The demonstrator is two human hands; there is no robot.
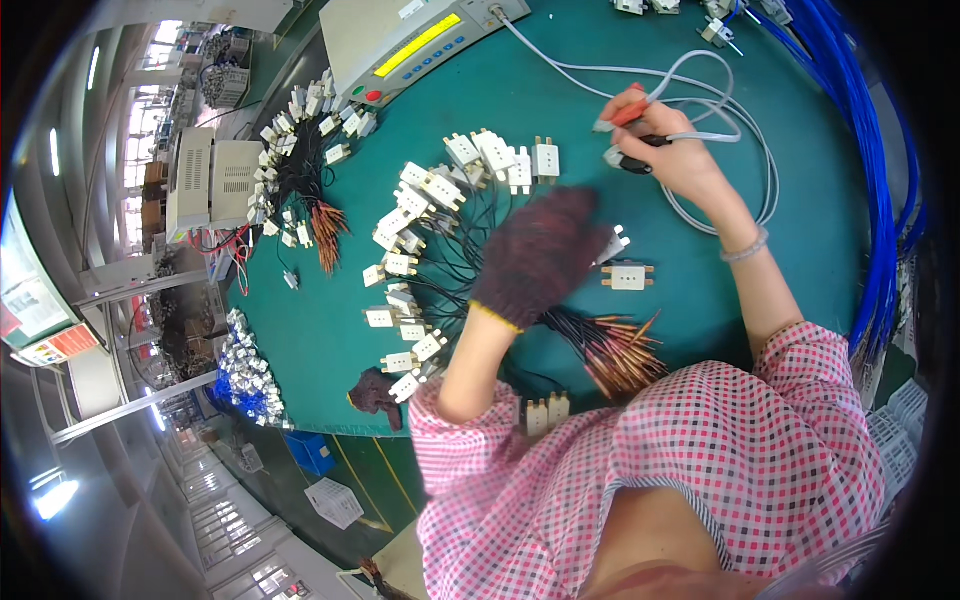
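Observation:
My left hand [545,245], in a dark knitted glove with a yellow cuff, is over the fan of wired connectors. Motion smears it, and its fingers do not show clearly. A white connector [612,243] with metal prongs shows at its right edge; I cannot tell whether the glove holds it. My bare right hand [672,150] is closed round a red test clip [630,112] and a black test clip [632,163], both on grey cables [705,75]. White connectors [432,187] on black wires curve round the left hand. Their copper-coloured ends [620,355] lie bundled below it.
A bench tester [415,45] with a yellow display stands at the far left on the green table [480,95]. Another connector bundle [300,150] lies beside it. Thick blue wires [875,180] line the right edge. A spare dark glove [375,392] rests near the front left.

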